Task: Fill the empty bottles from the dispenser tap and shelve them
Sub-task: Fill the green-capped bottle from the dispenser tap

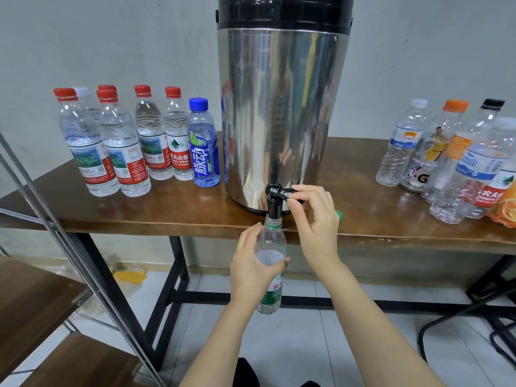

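Head view, looking down past both forearms. Nearest, at lower left, stands a shelf unit (36, 297) with brown boards and slanting metal rods.

Left hand (251, 263): fingers and thumb are curled round the body of a green-labelled bottle (272, 238), held upright below the front edge of the table (167, 216). The bottle is uncapped. Its mouth sits directly under the black tap spout (274, 206), touching it or very nearly so. A water surface shows inside at about the height of the thumb.

Right hand (315, 227): thumb and forefinger pinch the black tap lever (282, 192), which projects to the right of the spout. The remaining fingers are loosely bent and hold nothing.

A green cap (339, 215) lies on the table just behind the right hand, partly hidden by it.

The dispenser (282, 107), a tall polished steel drum with a black top band, stands on the table near its front edge, with the tap at its base.

To the left of the drum is a cluster of red-capped bottles (120, 141), capped and apparently full, with a blue bottle (203, 143) just beside the drum. To the right, well apart from the drum, stands a group of clear bottles (446, 163) with white, orange and black caps, apparently empty.

A plain grey wall (111, 37) lies behind the table.
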`<action>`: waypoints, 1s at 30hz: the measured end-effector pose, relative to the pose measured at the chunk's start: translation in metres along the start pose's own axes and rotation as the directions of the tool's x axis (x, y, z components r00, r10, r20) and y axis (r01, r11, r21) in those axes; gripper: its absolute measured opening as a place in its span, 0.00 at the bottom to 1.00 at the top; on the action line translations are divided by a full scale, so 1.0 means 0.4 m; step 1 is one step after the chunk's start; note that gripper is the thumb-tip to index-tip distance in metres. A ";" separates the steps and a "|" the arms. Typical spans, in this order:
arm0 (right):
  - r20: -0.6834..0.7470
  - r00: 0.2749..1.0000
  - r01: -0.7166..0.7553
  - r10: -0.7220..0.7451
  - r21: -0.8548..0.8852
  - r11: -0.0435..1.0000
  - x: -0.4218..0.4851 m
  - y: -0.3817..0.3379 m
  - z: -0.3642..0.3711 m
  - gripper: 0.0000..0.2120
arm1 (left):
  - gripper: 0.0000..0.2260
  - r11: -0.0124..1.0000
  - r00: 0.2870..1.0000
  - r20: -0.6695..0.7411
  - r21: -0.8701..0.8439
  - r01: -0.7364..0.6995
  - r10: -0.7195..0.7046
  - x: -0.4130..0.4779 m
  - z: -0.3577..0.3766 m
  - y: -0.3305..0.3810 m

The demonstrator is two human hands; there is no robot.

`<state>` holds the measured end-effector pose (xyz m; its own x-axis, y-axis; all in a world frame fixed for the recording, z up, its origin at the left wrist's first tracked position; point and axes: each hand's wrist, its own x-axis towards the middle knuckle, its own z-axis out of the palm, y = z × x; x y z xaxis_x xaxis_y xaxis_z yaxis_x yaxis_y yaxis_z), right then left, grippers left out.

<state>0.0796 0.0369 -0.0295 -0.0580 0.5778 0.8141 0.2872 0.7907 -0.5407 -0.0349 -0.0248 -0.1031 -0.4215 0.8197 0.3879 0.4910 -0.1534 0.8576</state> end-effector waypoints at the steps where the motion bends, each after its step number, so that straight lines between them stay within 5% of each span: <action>1: 0.001 1.000 0.000 0.000 -0.001 1.000 0.000 0.000 0.000 0.09 | 0.36 1.000 1.000 -0.002 -0.001 0.000 0.000 0.000 0.000 0.000; 30: 0.005 1.000 0.003 -0.003 -0.014 1.000 0.000 -0.001 0.000 0.09 | 0.36 1.000 1.000 -0.002 -0.001 0.011 -0.011 0.001 -0.002 0.000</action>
<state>0.0795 0.0366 -0.0291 -0.0633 0.5762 0.8149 0.3003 0.7896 -0.5350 -0.0355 -0.0250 -0.1027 -0.4285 0.8201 0.3791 0.4858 -0.1447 0.8620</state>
